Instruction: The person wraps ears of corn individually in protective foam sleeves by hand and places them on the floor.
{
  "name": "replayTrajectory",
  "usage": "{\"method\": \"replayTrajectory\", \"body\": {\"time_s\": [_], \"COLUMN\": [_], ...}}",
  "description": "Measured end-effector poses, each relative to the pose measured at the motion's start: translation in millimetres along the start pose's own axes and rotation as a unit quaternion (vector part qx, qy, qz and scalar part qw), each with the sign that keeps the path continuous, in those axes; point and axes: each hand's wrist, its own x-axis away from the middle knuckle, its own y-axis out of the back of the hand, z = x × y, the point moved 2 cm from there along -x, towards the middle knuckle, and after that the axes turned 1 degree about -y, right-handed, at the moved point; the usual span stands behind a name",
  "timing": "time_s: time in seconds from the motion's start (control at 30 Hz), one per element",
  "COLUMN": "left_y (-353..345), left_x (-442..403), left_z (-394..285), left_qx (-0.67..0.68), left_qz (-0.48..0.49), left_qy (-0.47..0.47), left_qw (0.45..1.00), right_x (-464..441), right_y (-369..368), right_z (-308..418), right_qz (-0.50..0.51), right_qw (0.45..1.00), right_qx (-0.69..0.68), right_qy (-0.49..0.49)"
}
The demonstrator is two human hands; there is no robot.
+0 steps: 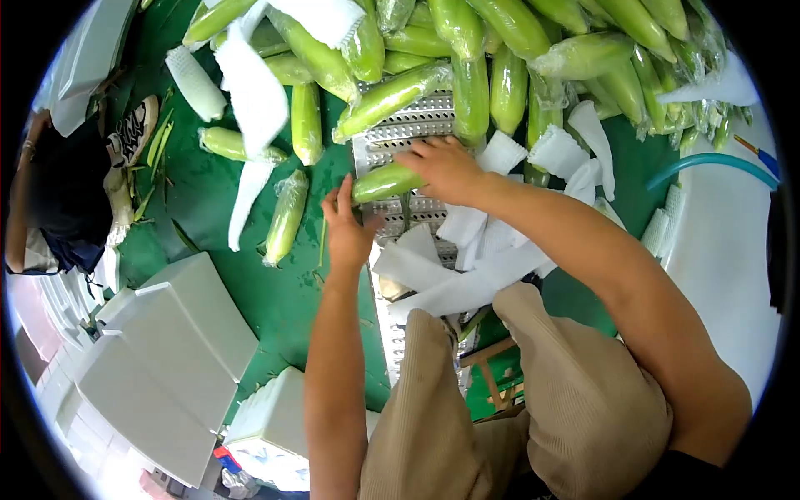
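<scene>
A green, long vegetable [385, 182] lies across the perforated metal plank [379, 312] between my two hands. My right hand [446, 169] is wrapped over its right end. At its left end is my left hand [348, 223], with fingers apart and fingertips beside the tip. White foam sleeves [467, 287] lie on the plank just below my hands. Above them is a large pile of similar vegetables [508, 87], many in clear plastic film. One wrapped vegetable [286, 218] rests on the green floor left of my left hand.
White foam boxes [171, 358] stand at the lower left. Another person [67, 183] is at the far left, near a patterned shoe [137, 132]. A blue-green hose [712, 158] curves at the right. My knees flank the plank.
</scene>
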Motion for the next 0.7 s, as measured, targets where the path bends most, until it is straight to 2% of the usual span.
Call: {"method": "replayTrajectory", "body": {"time_s": [0.03, 0.07, 0.1, 0.13, 0.2, 0.23, 0.27, 0.3, 0.33, 0.37, 0.4, 0.47, 0.5, 0.53, 0.57, 0.6, 0.67, 0.7], "left_y": [-3, 3, 10, 13, 21, 23, 17, 4, -7, -7, -5, 9, 21, 29, 30, 31, 9, -2], "left_x": [-2, -6, -6, 2, 10, 14, 9, 2, -5, -10, -13, -1, 8, 17, 22, 25, 27, 29], "left_z": [-2, 2, 6, 8, 9, -9, -21, -28, -34, -48, -58, -79, -93, -102, -104, -113, -115, -112], "left_qx": [0.024, -0.002, 0.021, 0.117, 0.296, 0.385, 0.381, 0.538, 0.68, 0.677, 0.605, 0.434, 0.374, 0.312, 0.308, 0.244, 0.133, 0.082], "left_qz": [0.022, 0.051, 0.07, 0.046, -0.005, -0.065, -0.154, -0.155, -0.151, -0.152, -0.148, -0.153, -0.147, -0.142, -0.109, -0.079, 0.0, 0.001], "left_qy": [0.042, 0.046, -0.008, 0.033, 0.105, 0.126, 0.064, 0.072, 0.074, 0.09, 0.054, 0.027, -0.027, -0.082, -0.098, -0.113, -0.146, -0.226], "left_qw": [0.999, 0.998, 0.997, 0.992, 0.95, 0.912, 0.909, 0.825, 0.714, 0.715, 0.781, 0.887, 0.915, 0.936, 0.94, 0.96, 0.98, 0.971], "right_x": [5, 10, 17, 28, 50, 58, 63, 70, 74, 69, 66, 83, 87, 87, 92, 95, 97, 96], "right_y": [-3, 0, 4, 8, 6, 5, -15, -36, -49, -54, -58, -54, -51, -4, 17, 13, 36, 49], "right_z": [-5, -7, -6, -3, 19, 43, 62, 76, 85, 87, 89, 81, 76, 77, 70, 58, 56, 63], "right_qz": [0.0, -0.06, -0.122, -0.186, -0.102, 0.007, 0.057, 0.129, 0.205, 0.263, 0.322, 0.132, 0.03, 0.017, -0.099, -0.148, -0.152, -0.144], "right_qw": [0.999, 0.996, 0.987, 0.972, 0.98, 0.989, 0.987, 0.981, 0.963, 0.948, 0.928, 0.938, 0.924, 0.832, 0.805, 0.8, 0.682, 0.722], "right_qx": [-0.037, -0.056, -0.077, -0.101, -0.079, -0.101, -0.141, -0.143, -0.159, -0.169, -0.177, -0.3, -0.357, -0.51, -0.561, -0.545, -0.696, -0.662], "right_qy": [0.012, 0.044, 0.076, 0.106, 0.151, 0.106, 0.044, -0.033, -0.069, -0.062, -0.058, -0.109, -0.133, -0.217, -0.168, -0.2, -0.166, -0.14]}}
